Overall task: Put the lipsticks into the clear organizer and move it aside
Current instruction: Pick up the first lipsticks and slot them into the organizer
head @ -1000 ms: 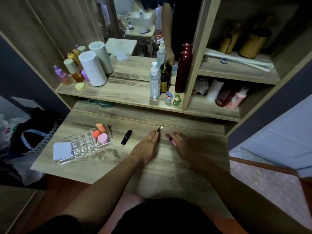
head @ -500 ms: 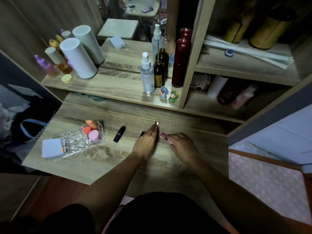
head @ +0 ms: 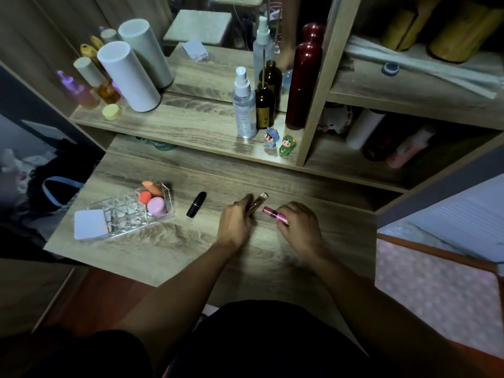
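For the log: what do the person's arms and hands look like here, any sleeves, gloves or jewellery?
Both forearms are bare, with no sleeves reaching into view. The left hand and right hand wear no gloves; no rings, watch or bracelets are visible, though the light is dim.

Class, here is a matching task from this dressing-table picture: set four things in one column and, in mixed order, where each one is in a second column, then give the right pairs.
Things:
1. black lipstick
2. pink lipstick
3. gold-capped lipstick
4. pink sponge

Places:
A. inside the clear organizer
B. held in the right hand
C. lying alone on the table, between the organizer and the hands
D. held in the left hand

Pairs: 1-C, 2-B, 3-D, 4-A
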